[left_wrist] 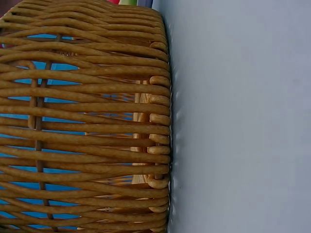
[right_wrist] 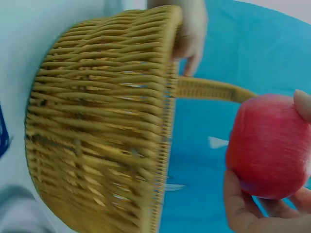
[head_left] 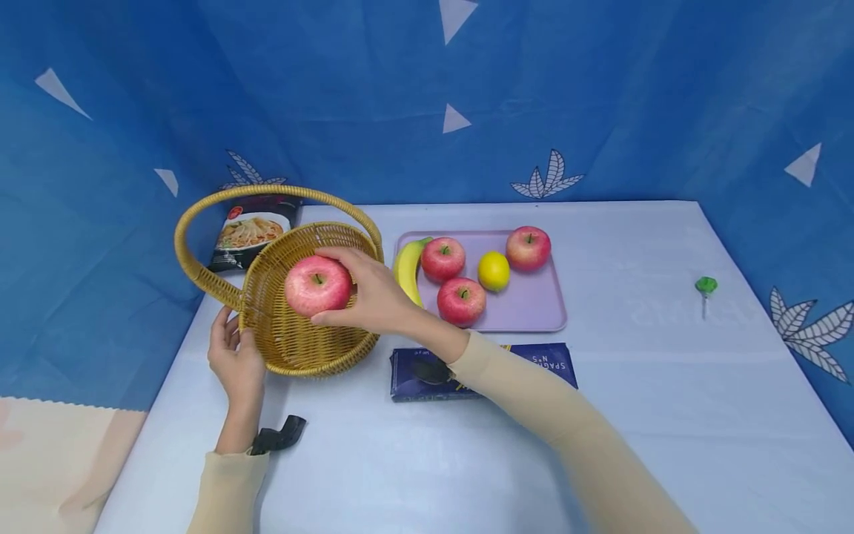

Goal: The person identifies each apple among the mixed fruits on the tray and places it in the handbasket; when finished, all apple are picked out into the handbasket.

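Red and pink, an apple (head_left: 317, 285) sits in the grip of the right hand (head_left: 373, 293), left of centre in the head view, fingers and thumb curled round it from its right side. It hangs directly over the open mouth of a woven wicker basket (head_left: 293, 337), stem facing up toward the camera; whether it touches the weave cannot be told. The right-wrist view shows the apple clear of the basket's rim, at the right edge of the frame.

The left hand (head_left: 233, 360) holds the basket's near-left rim, fingers wrapped at the base of the arched handle (head_left: 200, 215), which loops toward the upper left.

The surface is a pale blue-white tablecloth (head_left: 634, 415). Right of the basket, a lilac tray (head_left: 534, 311) carries three more apples, a lemon (head_left: 494, 270) and a banana (head_left: 407, 268). A dark spaghetti box (head_left: 547, 360) lies below the tray, a noodle packet (head_left: 250, 231) behind the basket. Blue patterned fabric walls enclose the table.
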Demonstrator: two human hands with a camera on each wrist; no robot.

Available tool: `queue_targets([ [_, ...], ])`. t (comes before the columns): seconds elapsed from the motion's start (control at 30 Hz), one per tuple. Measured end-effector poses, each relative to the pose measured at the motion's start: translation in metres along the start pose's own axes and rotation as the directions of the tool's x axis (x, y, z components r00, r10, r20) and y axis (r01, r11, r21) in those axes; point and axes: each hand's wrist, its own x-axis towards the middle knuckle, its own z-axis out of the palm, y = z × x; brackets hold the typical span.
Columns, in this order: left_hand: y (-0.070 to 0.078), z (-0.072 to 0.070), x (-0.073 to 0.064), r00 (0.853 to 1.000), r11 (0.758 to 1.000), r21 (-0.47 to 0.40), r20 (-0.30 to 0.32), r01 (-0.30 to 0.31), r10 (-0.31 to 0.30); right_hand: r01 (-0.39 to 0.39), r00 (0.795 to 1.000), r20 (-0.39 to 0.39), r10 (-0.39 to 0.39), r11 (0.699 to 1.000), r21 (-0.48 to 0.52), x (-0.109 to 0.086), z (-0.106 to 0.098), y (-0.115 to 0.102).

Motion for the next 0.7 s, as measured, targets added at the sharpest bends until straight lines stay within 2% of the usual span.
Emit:
queue_targets([
  [0.2,-0.001,-0.002,0.001,1.000,1.000,0.002,-0.007,-0.006,0.006,-0.061,0.998,-0.004,0.061,0.998,-0.035,0.031,0.032,0.013],
  [0.33,-0.004,-0.003,0.001,1.000,1.000,-0.013,0.000,-0.018,0.018,-0.136,0.991,-0.014,0.136,0.989,-0.060,0.047,0.047,0.024],
  [0.5,-0.006,-0.002,0.001,0.999,0.999,-0.024,0.003,-0.033,0.033,-0.208,0.978,0.005,0.209,0.975,-0.073,0.060,0.062,0.037],
  [0.7,-0.006,-0.001,0.001,1.000,0.999,-0.023,0.002,-0.031,0.031,-0.218,0.975,0.011,0.220,0.970,-0.104,0.070,0.075,0.048],
])
